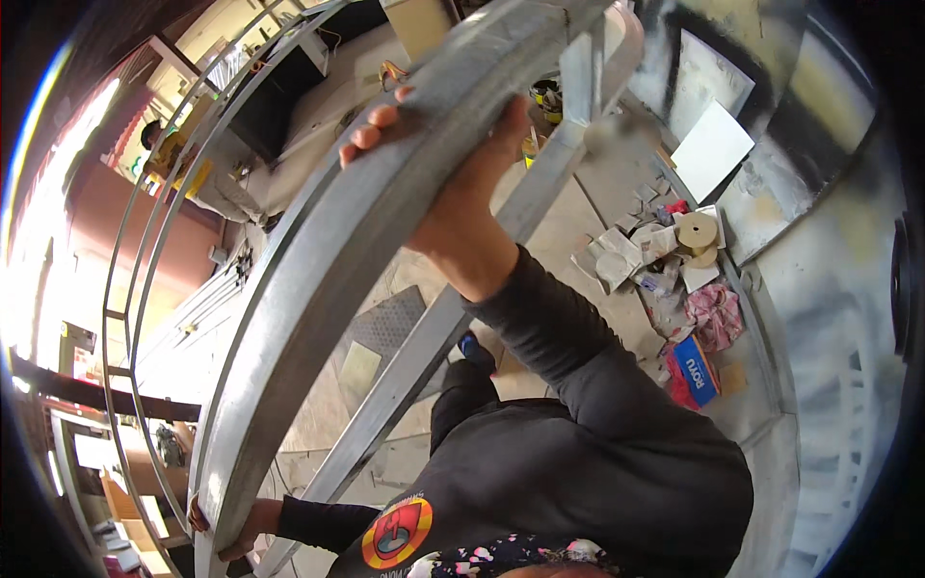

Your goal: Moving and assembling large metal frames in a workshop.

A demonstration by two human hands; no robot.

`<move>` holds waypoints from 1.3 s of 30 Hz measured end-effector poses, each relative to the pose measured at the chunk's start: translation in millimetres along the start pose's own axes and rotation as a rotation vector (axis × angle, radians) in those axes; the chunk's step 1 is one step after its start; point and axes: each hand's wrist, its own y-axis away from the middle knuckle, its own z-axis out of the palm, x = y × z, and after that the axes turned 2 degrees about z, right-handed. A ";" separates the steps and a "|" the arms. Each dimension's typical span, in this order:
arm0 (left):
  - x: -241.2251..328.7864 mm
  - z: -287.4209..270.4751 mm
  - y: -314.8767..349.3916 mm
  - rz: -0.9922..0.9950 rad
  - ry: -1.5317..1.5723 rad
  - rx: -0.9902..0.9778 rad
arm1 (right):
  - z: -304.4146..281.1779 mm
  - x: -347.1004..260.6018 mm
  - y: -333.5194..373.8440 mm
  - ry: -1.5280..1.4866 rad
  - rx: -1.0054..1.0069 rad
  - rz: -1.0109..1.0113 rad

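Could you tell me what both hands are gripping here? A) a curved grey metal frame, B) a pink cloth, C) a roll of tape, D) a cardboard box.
A: the right hand wraps its fingers over the metal frame near the top, and the left hand grips its lower end.

Workshop interior, seen from above. Concrete floor (pixel 568 226), pale and dusty, scored with joint lines. Landmark: the white board (pixel 711 149) leaning at a grey, paint-smudged wall (pixel 838 279). Below the board, a litter heap: cardboard scraps, two tape rolls (pixel 698 231), a pink cloth (pixel 715 313), a blue and red box (pixel 696 370). Far left of the board, strong daylight floods an opening (pixel 43 222) beside a reddish wall (pixel 120 226). A person in yellow (pixel 173 154) sits there. Further down from the opening, shelving (pixel 116 491) with boxes.
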 end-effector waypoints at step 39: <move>-704.7 -388.7 -83.6 0.104 -0.251 -0.168 | -388.2 -189.9 -722.9 -0.300 0.079 0.324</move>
